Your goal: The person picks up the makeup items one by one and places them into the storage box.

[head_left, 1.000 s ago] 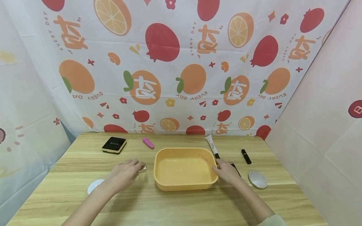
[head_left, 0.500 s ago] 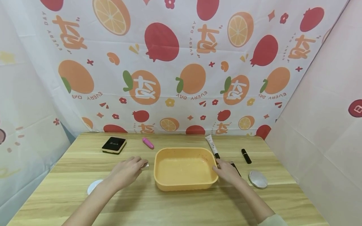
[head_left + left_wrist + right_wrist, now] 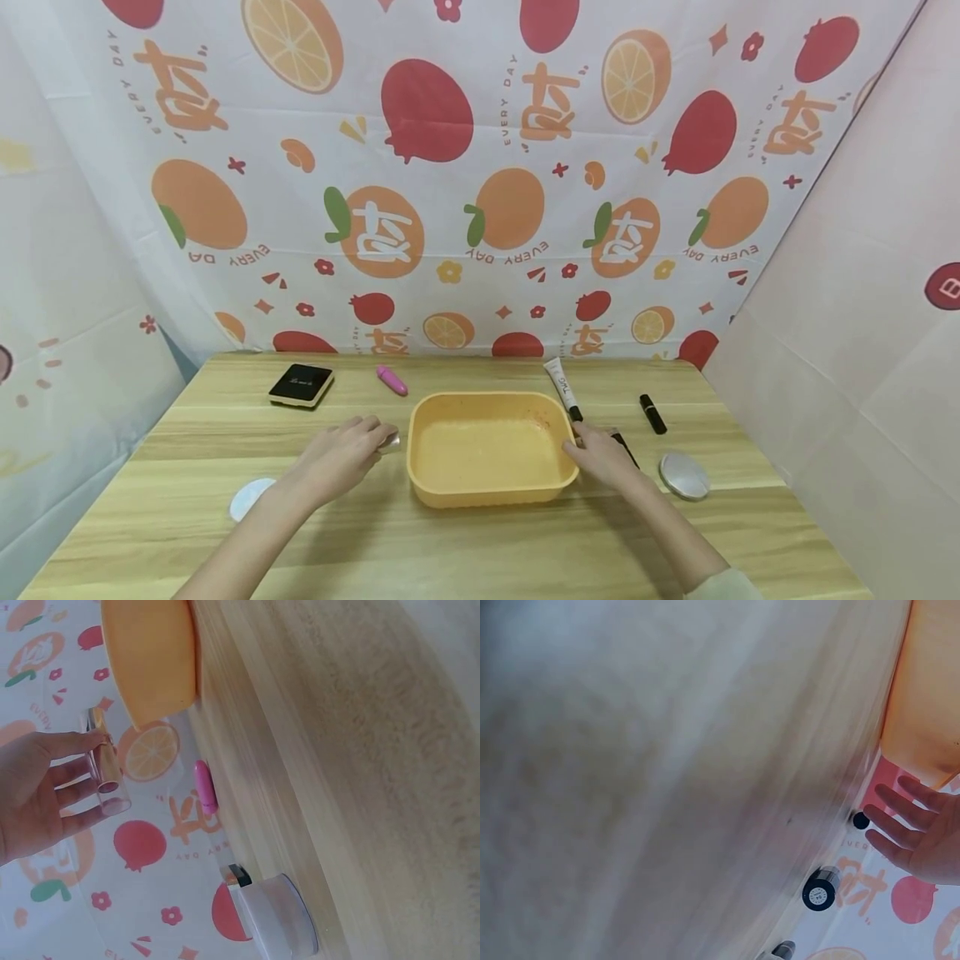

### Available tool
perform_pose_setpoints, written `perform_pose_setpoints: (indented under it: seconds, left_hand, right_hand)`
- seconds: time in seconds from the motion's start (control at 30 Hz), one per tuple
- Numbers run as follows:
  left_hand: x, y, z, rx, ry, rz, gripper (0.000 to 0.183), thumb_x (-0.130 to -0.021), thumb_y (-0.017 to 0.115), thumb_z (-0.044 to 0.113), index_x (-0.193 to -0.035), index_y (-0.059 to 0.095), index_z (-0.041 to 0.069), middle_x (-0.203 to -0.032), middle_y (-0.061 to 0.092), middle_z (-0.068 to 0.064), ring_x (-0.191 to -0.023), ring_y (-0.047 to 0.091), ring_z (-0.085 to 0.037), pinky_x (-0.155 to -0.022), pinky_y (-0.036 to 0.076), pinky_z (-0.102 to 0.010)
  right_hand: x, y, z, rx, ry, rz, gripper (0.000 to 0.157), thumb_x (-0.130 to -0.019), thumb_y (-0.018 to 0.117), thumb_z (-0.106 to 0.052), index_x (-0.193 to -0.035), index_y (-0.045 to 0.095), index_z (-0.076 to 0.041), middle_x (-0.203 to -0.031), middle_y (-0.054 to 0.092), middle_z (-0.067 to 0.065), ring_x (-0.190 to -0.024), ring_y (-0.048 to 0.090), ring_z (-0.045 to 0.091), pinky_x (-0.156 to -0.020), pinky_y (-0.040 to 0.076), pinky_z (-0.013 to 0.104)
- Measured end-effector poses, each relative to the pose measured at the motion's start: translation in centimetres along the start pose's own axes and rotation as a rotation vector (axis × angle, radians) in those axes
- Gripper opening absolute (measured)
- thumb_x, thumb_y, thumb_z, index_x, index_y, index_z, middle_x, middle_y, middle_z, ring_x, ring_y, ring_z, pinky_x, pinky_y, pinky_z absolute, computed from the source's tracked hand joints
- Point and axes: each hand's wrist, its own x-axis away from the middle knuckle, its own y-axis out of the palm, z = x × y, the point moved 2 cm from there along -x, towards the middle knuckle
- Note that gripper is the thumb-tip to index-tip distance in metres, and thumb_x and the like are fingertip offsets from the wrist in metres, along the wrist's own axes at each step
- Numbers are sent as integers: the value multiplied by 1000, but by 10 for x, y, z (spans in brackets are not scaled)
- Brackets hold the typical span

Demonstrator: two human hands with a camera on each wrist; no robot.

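Observation:
My left hand (image 3: 341,457) pinches a small clear-cased lipstick tube (image 3: 105,761) with a gold inner barrel. The fingers spread along its casing, lifted off the table in the left wrist view. Just right of it stands a yellow plastic basin (image 3: 480,497); the tube is outside its left wall. At the basin's right wall is my right hand (image 3: 602,456), its thumb at the rim. In the right wrist view its fingers (image 3: 907,814) are extended and grip nothing; the thumb is hidden. A black slim item (image 3: 624,450) lies partly hidden behind this hand.
A black compact (image 3: 302,385) and pink tube (image 3: 392,380) lie back left, a white round item (image 3: 250,497) near the left forearm. On the right lie a white squeeze tube (image 3: 562,385), a black lipstick (image 3: 653,415) and a round silver case (image 3: 684,476). A printed cloth (image 3: 465,275) hangs behind.
My left hand has moved a little to the right and slightly away from me with the lipstick tube, closer to the basin. The right hand and basin have stayed put.

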Motion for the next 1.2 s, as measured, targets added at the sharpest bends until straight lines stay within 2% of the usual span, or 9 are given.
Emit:
perform_pose_setpoints:
  seconds: [0.23, 0.73, 1.2]
  left_hand:
    - [-2, 0, 2, 17, -3, -14, 28, -74, 74, 7, -99, 64, 9, -84, 58, 0, -76, 57, -20, -50, 47, -28]
    - [-4, -3, 6, 7, 25, 43, 29, -72, 75, 5, -99, 64, 8, -81, 57, 0, -73, 57, -19, -51, 48, -28]
    - [-8, -2, 9, -4, 21, 10, 27, -75, 73, 6, -100, 63, 8, -85, 58, -2, -76, 56, -20, -51, 48, -30]
  right_hand:
    - [0, 1, 0, -9, 5, -10, 46, -90, 50, -29, -129, 50, -3, -111, 62, 13, -100, 59, 29, -80, 49, 48]
    - [2, 2, -2, -33, 1, -15, 44, -90, 49, -25, -127, 51, -2, -106, 63, 10, -91, 61, 24, -72, 51, 42]
    - [1, 3, 0, -23, 1, -14, 43, -90, 49, -27, -127, 52, -4, -103, 64, 8, -88, 61, 21, -68, 51, 40]
